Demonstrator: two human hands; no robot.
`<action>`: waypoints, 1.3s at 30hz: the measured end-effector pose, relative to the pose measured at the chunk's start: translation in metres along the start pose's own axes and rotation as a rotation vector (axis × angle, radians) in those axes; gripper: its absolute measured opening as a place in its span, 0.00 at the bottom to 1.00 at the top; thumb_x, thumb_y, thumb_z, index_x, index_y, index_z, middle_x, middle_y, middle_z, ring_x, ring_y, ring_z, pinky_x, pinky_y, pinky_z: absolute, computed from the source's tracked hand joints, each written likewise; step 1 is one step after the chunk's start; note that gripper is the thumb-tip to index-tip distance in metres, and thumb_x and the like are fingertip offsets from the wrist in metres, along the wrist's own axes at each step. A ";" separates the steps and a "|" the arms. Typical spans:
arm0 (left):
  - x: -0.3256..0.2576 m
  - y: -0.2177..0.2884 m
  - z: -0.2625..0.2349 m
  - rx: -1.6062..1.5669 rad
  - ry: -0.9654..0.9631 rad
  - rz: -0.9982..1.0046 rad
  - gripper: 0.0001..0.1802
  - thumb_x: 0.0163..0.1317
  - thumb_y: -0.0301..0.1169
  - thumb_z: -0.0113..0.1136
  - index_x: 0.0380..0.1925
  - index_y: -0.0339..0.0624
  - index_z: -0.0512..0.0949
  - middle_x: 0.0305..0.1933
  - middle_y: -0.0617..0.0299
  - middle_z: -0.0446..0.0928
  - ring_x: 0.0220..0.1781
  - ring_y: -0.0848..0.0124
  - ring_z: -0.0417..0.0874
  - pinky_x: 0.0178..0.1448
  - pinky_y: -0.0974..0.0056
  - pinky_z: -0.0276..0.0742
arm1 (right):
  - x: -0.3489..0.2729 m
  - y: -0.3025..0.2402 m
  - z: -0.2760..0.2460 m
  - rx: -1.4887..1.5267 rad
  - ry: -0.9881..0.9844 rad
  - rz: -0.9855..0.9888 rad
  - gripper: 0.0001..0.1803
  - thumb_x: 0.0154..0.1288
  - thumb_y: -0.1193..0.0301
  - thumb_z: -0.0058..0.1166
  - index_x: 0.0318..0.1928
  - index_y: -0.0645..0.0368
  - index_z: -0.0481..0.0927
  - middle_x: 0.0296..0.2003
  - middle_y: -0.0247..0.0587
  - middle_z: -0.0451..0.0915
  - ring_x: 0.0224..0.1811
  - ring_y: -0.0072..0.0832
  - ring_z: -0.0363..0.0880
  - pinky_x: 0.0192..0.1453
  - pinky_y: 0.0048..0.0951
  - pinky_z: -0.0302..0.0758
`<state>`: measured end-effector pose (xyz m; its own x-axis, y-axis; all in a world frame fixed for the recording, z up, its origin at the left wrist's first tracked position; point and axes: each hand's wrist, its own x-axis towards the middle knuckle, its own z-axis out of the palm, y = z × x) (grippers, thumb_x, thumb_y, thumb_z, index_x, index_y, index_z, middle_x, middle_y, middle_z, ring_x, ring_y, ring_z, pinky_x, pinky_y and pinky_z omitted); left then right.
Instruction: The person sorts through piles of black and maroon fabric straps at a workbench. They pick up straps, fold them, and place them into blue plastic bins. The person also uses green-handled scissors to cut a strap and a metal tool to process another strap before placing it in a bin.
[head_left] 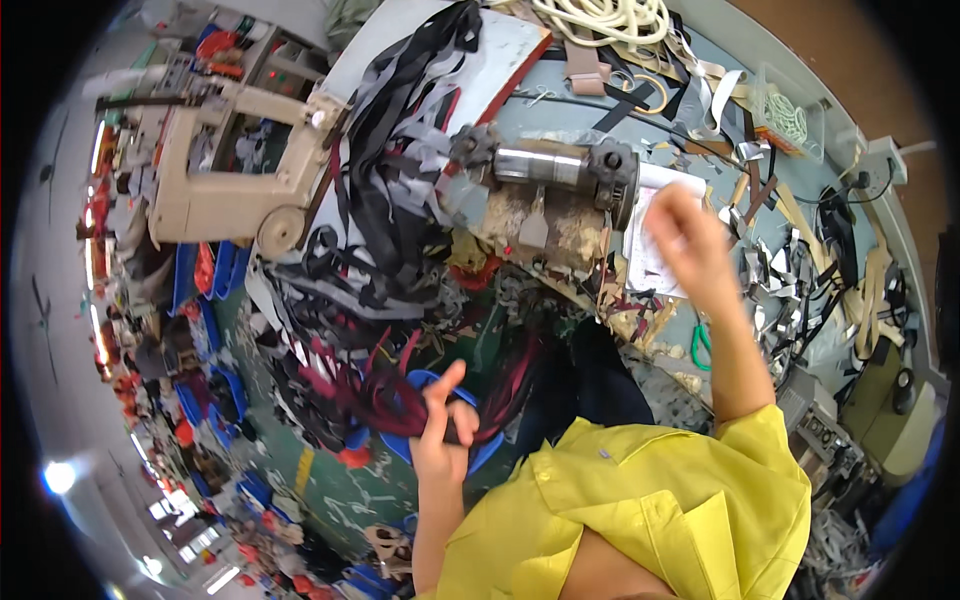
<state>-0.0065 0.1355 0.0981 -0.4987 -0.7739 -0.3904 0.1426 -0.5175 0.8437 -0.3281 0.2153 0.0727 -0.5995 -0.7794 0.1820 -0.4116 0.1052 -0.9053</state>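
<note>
Two hands: both in view, coming up from the lower edge; the person wears a yellow shirt (650,500).
Worktop (800,190): grey-green surface along the upper right, strewn with strap offcuts, cords and small tools.
Strap pile (400,170): a large heap of black and grey straps, draped from the white board (500,60) at the top down over the left side of the machine.
Sewing machine (230,170): beige body, at the upper left, well apart from both hands.
Machine (560,170): dark metal unit with a shiny steel cylinder, at the centre of the worktop, coated in yellowish residue below.
Blue basket (490,450): below the machine, holding dark red and black straps (390,390).
Paper (650,250): white sheet just right of the machine, partly hidden behind the right hand.
Right hand (690,240): raised over the paper, near the end of the cylinder; blurred, so I cannot tell whether the fingers are apart or together, and no held item can be made out.
Left hand (445,430): over the blue basket, forefinger pointing up, remaining fingers curled together on a dark strap end.
Scissors (702,345): green handles, lying on the worktop just beside the right forearm.
</note>
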 end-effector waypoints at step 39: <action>-0.194 0.052 -0.320 -0.363 0.087 0.151 0.13 0.59 0.37 0.60 0.37 0.41 0.72 0.26 0.68 0.70 0.17 0.79 0.68 0.20 0.74 0.62 | -0.238 -0.293 0.430 -0.122 -0.877 -0.175 0.03 0.58 0.76 0.52 0.30 0.61 0.73 0.16 0.33 0.71 0.15 0.19 0.63 0.21 0.22 0.62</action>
<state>0.3715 0.1413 0.1000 -0.3770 -0.8710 -0.3151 0.5089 -0.4790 0.7152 0.2301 0.1040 0.1294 0.1966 -0.9764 -0.0900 -0.5473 -0.0331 -0.8363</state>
